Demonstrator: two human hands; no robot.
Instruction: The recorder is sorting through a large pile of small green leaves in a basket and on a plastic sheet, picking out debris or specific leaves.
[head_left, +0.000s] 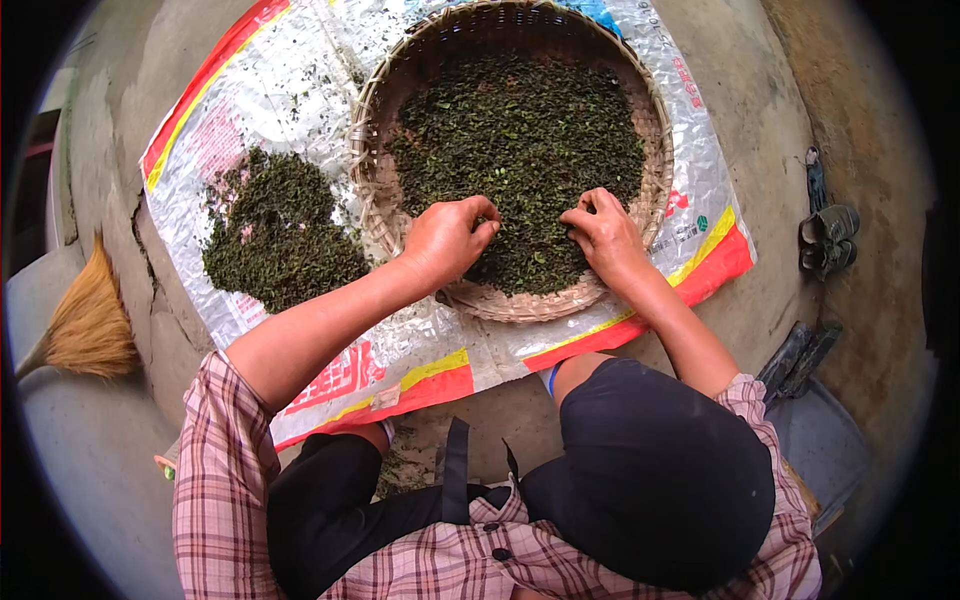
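Observation:
A round woven bamboo basket (664, 142) lies before me, its floor spread with small dark green leaves (517, 150) that look like dried tea. My left hand (454, 234) is over the near left part of the leaves, thumb and forefinger bent close together. Opposite it, my right hand (606, 231) hovers at the near right, fingers curled in a pinch. Whether either hand pinches a leaf or stem is too small to tell. To the left of the basket, a heap of similar leaves (277, 247) rests on a printed plastic sheet (420, 337).
The sheet covers part of a cracked concrete floor (750, 97). A straw broom (94, 322) lies at the left. Dark shoes (829, 232) stand at the right, above a grey dustpan-like object (821, 435). My knees in black cloth (660, 465) flank the sheet's near edge.

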